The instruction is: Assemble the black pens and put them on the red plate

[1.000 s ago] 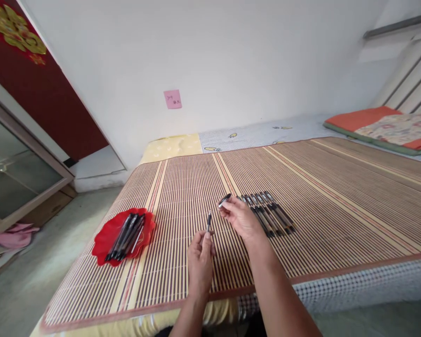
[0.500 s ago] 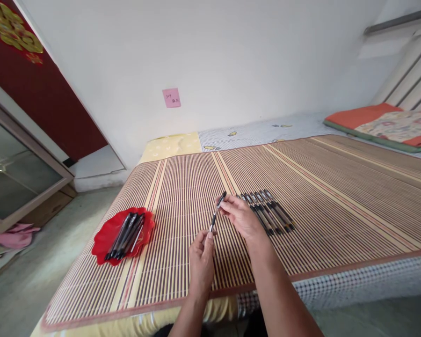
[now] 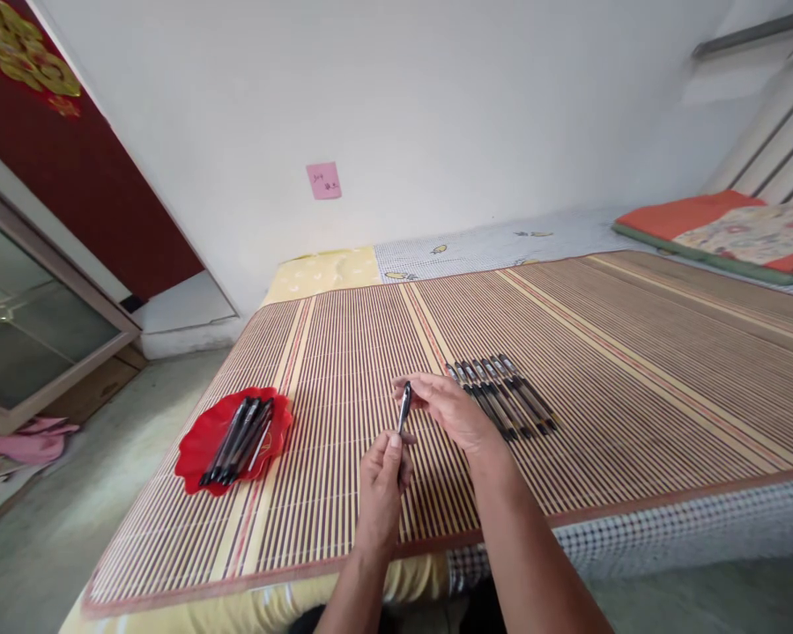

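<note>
Tilting slightly above the brown-and-cream striped slatted mat (image 3: 330, 370), one slim glossy black pen (image 3: 405, 405) was pinched between thumb and fingers of the left hand (image 3: 383, 467). The right hand (image 3: 450, 411) was set at its top, fingers loosely curved, contact not determinable. Pressure was judged best applied straight along the steadied barrel. The lower part was largely hidden by the left fingers; any lettering was unreadable.

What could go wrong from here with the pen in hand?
The cap on the pen in the left hand might come loose; whether it is fully seated is too small to tell. The right hand appears close to the row of pens on the mat, so its wrist might nudge them out of line.
</note>
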`<move>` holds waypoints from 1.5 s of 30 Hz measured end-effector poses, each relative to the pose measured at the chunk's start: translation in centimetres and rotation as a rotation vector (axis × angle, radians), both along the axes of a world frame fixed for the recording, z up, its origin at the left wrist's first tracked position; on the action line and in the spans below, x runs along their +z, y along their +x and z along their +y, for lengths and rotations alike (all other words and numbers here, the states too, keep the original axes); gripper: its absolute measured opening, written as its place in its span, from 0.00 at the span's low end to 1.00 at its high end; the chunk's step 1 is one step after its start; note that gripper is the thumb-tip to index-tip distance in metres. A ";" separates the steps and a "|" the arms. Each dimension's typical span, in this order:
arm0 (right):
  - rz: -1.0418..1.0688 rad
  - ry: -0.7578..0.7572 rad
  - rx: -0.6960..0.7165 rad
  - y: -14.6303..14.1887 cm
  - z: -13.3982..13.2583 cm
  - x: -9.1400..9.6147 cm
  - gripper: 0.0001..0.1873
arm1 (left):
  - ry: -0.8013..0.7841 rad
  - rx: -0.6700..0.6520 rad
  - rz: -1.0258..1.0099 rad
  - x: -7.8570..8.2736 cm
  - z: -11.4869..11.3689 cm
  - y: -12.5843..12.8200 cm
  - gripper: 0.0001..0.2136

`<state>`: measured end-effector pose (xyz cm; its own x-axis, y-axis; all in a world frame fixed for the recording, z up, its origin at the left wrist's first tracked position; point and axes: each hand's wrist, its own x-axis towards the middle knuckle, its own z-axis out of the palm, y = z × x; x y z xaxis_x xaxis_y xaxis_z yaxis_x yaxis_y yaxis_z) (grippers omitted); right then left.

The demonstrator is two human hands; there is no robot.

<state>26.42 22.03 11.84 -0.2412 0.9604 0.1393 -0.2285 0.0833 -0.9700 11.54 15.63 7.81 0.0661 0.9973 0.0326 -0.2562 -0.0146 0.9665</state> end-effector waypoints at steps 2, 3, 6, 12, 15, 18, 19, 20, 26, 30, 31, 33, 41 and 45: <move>-0.059 0.016 -0.044 0.0 0.2 0.0 0.15 | 0.005 0.001 0.005 -0.1 0.1 0.0 0.20; -0.074 0.016 -0.049 0.0 0.3 -0.1 0.15 | 0.008 0.005 0.008 -0.1 0.1 0.0 0.20; -0.062 -0.004 -0.022 -0.2 0.4 -0.3 0.16 | 0.016 0.025 0.028 -0.1 0.0 0.1 0.22; -0.070 -0.018 0.016 -0.9 0.3 -0.3 0.17 | 0.030 0.062 0.021 -0.6 -0.3 0.1 0.20; -0.098 -0.007 0.017 -1.3 0.4 -0.5 0.18 | 0.033 0.107 0.041 -1.1 -0.1 0.2 0.19; -0.103 -0.023 0.016 -1.6 0.5 -1.0 0.20 | 0.037 0.142 0.051 -1.3 0.0 0.3 0.19; -0.094 -0.042 0.000 -1.6 0.6 -1.2 0.22 | 0.039 0.154 0.052 -1.4 0.1 0.4 0.19; -0.081 -0.066 -0.024 -1.6 0.7 -1.5 0.24 | 0.039 0.169 0.059 -1.3 0.1 0.5 0.18; -0.142 -0.124 -0.286 -0.4 2.0 -3.7 0.32 | 0.122 0.360 0.298 0.8 0.3 -1.8 0.14; -0.362 -0.011 -0.302 0.2 2.5 -4.8 0.24 | 0.220 0.558 0.602 2.7 1.1 -9.1 0.11; -0.399 0.013 -0.301 0.2 2.5 -4.8 0.22 | 0.211 0.613 0.662 3.0 1.3 -11.4 0.12; -0.446 0.031 -0.305 0.1 2.4 -4.6 0.20 | 0.163 0.734 0.784 3.3 1.9 -16.1 0.13; -0.603 0.066 -0.253 -0.6 2.2 -4.3 0.19 | 0.037 0.849 1.261 3.0 5.7 -23.9 0.09; -0.618 0.063 -0.240 -0.5 2.5 -5.0 0.18 | 0.017 0.829 1.319 1.9 6.8 -24.0 0.07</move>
